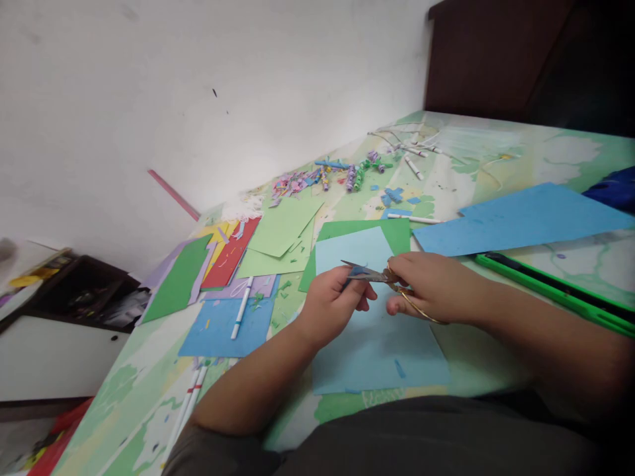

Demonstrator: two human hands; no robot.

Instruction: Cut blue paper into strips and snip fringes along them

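My right hand (421, 281) grips a pair of scissors (397, 281) by its gold-coloured handles, the blades slightly apart and pointing left. Between the blades is a small piece of blue paper (358, 271). My left hand (335, 301) pinches that piece close to the blade tips, its other fingers curled. Below both hands lies a light blue sheet (377, 350), which has a small darker blue scrap (399, 368) on it. A green sheet (362, 228) shows from under the light blue one.
Left of my hands are pale green sheets (282, 225), a red sheet (233, 254) and a blue sheet (198, 334) with a white marker (242, 307). A large blue sheet (526, 221) and a green case (560, 294) lie right. Rolled paper pieces (351, 178) and scraps sit near the wall.
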